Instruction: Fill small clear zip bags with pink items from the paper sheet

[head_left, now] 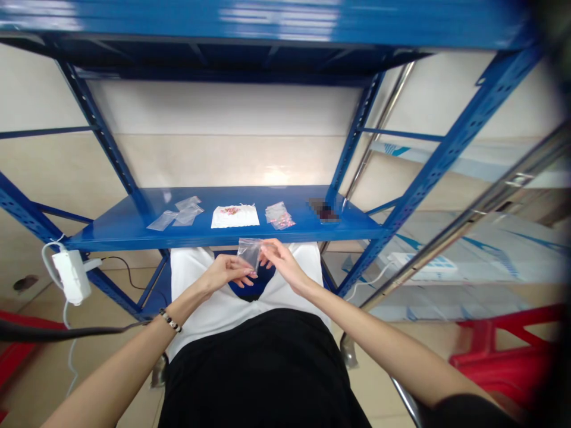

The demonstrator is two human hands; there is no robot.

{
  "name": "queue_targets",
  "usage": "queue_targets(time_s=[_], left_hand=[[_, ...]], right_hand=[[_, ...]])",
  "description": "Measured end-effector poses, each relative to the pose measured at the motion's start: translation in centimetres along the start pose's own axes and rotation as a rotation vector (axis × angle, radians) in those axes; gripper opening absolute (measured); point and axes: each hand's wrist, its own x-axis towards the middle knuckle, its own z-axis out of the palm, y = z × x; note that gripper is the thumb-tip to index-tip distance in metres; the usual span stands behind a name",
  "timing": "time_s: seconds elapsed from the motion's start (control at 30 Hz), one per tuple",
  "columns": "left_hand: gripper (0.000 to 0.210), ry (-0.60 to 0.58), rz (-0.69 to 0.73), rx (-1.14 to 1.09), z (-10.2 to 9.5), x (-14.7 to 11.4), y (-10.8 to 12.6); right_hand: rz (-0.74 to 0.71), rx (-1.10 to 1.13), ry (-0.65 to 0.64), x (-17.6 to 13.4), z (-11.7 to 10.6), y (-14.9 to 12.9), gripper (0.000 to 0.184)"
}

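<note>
Over my lap, just in front of the shelf edge, a small clear zip bag (pixel 248 252) hangs between my hands. My left hand (pixel 229 270) pinches its lower left part, where a few small pink bits show near the fingertips. The fingers of my right hand (pixel 281 258) close on the bag's upper right side. On the blue shelf lies a white cloth or paper (pixel 235 221) with small red and pink pieces (pixel 231 210) on it. Filled clear bags (pixel 280 216) with pink pieces rest to its right. Several flat clear bags (pixel 187 212) lie to its left.
A blurred-out dark flat object (pixel 325 209) lies at the right of the blue shelf (pixel 134 238). Blue uprights and an upper shelf (pixel 285 24) frame the space. A white power strip (pixel 71 276) hangs at left. A red stool (pixel 504 356) stands at right.
</note>
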Motion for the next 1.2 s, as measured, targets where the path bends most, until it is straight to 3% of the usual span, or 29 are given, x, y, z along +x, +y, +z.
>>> queue_targets(time_s=[0.2, 0.63, 0.87, 1.03, 1.2], left_hand=[[0.042, 0.032, 0.039, 0.009, 1.0, -0.4, 0.0], [0.035, -0.012, 0.067, 0.190, -0.3, 0.1, -0.8], [0.041, 0.289, 0.240, 0.105, -0.5, 0.7, -0.5], [0.036, 0.341, 0.270, 0.090, -1.0, 0.8, -0.5], [0.034, 0.313, 0.287, 0.110, -0.8, 0.6, -0.6]], right_hand=[[-0.064, -0.014, -0.055, -0.3, 0.6, -0.2, 0.027], [-0.007, 0.027, -0.014, -0.4, 0.0, -0.3, 0.024], [0.048, -0.005, -0.090, -0.3, 0.4, 0.2, 0.024], [0.077, -0.001, -0.148, -0.5, 0.7, 0.4, 0.025], [0.035, 0.071, -0.087, -0.8, 0.7, -0.4, 0.029]])
